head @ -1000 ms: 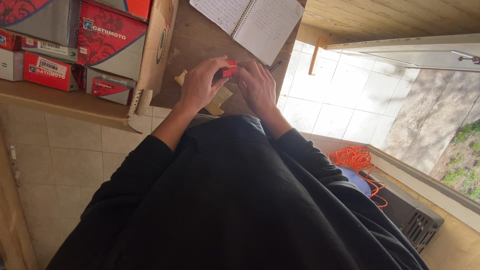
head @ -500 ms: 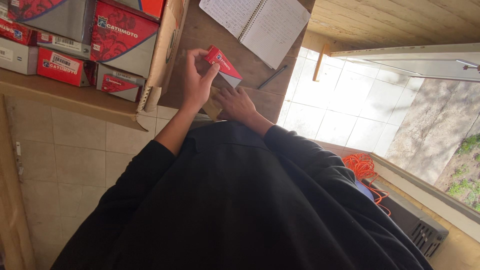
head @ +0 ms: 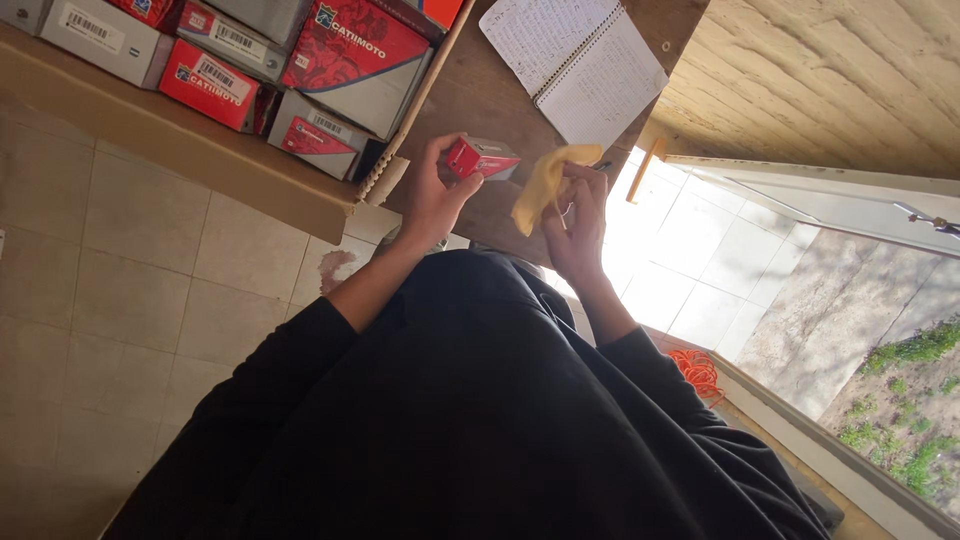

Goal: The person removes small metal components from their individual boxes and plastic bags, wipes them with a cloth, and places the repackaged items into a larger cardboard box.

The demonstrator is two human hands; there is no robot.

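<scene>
Object in hand: a small red-and-grey cardboard box [head: 481,158] is held clear above the brown wooden table [head: 470,95], near the middle of the view.
Companion object: a crumpled yellow cloth [head: 538,187] is seen just beside the box, at its 4 o'clock; whether the two touch cannot be told.
Step in hand: judged from the pose, the box is presented to the cloth, one thing in each hand, neither resting on the table.
Next move, requirement: for cloth and box to be brought together, a firm hold on the box and a short closing movement along the 10 o'clock line from the cloth would be called for.
Left hand [head: 432,198]: it is clamped on the box, with the thumb laid over the near face and the fingers curled behind; the wrist is bent upward and the forearm rises from 7 o'clock.
Right hand [head: 582,212]: the fingers are closed on the cloth, bunched toward 10 o'clock; the forearm enters from 5 o'clock in a black sleeve.
Surroundings: an open spiral-bound notebook [head: 575,60] lies at 1 o'clock of the box, stacked red-and-grey cartons [head: 350,55] at 10 o'clock, and a coil of orange cord [head: 697,372] well apart at 4 o'clock.
</scene>
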